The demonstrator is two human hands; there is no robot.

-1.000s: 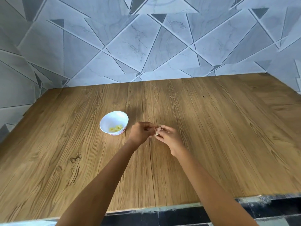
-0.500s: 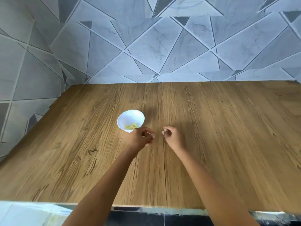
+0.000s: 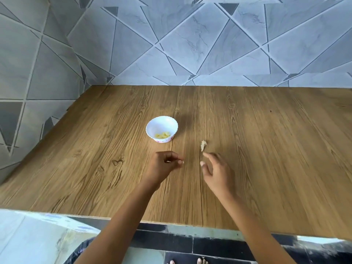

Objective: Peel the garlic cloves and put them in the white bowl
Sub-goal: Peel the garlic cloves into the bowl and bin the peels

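White bowl (image 3: 162, 124) sat on the table (image 3: 270, 153), peeled cloves (image 3: 162, 135) in its bottom. Right of the bowl and a little nearer the person lay a pale garlic piece (image 3: 203, 145). The right hand (image 3: 216, 171) hovered just behind it, fingers spread, holding nothing. The left hand (image 3: 164, 165), in front of the bowl, was curled thumb to fingertips; whether it pinched anything, I couldn't tell.

Our left hand (image 3: 163, 166) is curled, thumb and fingertips pinching a small pale bit (image 3: 168, 161). Our right hand (image 3: 216, 173) is loose and spread, forefinger stretched forward, holding nothing. Both bare forearms reach forward, hands apart.
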